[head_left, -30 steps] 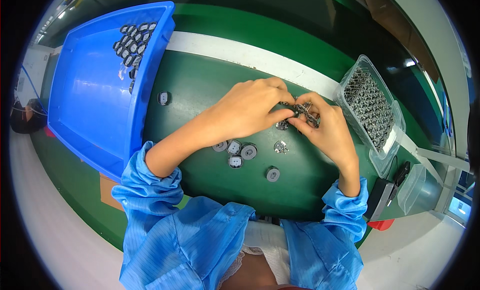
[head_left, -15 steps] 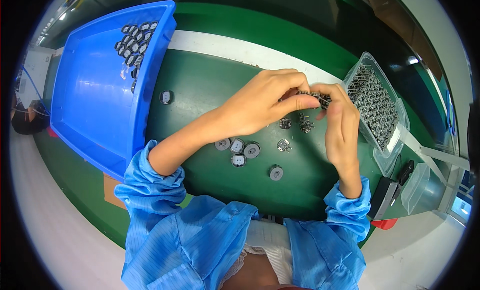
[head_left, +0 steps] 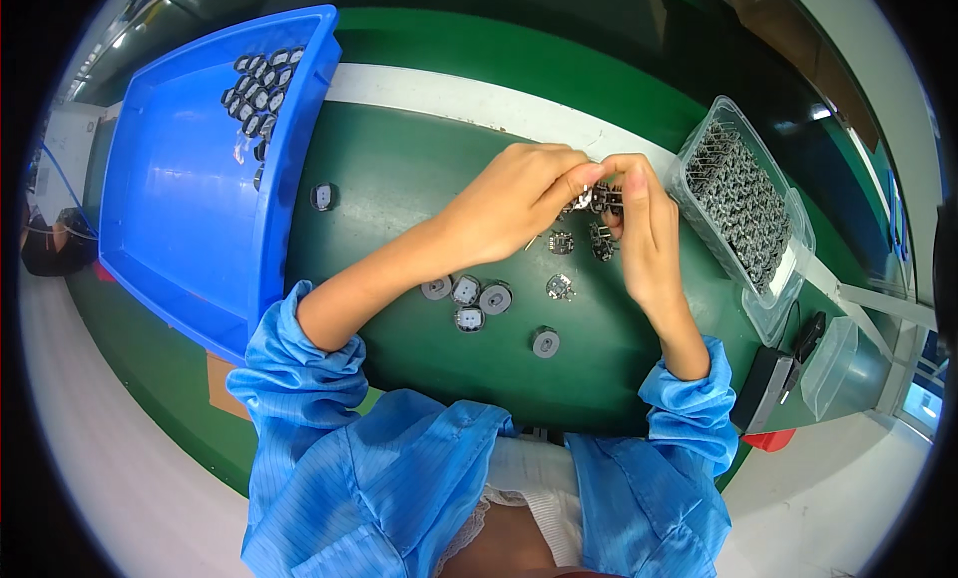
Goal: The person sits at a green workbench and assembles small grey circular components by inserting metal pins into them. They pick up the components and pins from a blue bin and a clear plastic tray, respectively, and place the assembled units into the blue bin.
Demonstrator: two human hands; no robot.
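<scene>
Both my hands meet above the far middle of the green tabletop. My left hand (head_left: pixel 511 199) is closed, its thumb and fingers pinching small circuit boards (head_left: pixel 599 198) with metal pins. My right hand (head_left: pixel 649 227) grips the same cluster from the other side, fingers curled over it. My fingers partly hide the boards, so I cannot tell whether they are joined. Just below lie more loose boards: a square one (head_left: pixel 561 242), an upright one (head_left: pixel 601 243) by my right fingers, and a round one (head_left: pixel 560 287). Nearer me sit several round grey parts (head_left: pixel 495 297), some showing light faces.
A large blue tray (head_left: pixel 185 219) at the left holds several dark-rimmed parts (head_left: pixel 261 89) in its far corner. One similar part (head_left: pixel 322 197) lies beside it. At the right stands a clear plastic box (head_left: pixel 689 194) packed with pinned boards, near a black device (head_left: pixel 763 390).
My hands have drawn closer together, the right one moving left. The boards between them, formerly stretched in a row, now appear bunched at my fingertips. The whole view has shifted slightly.
</scene>
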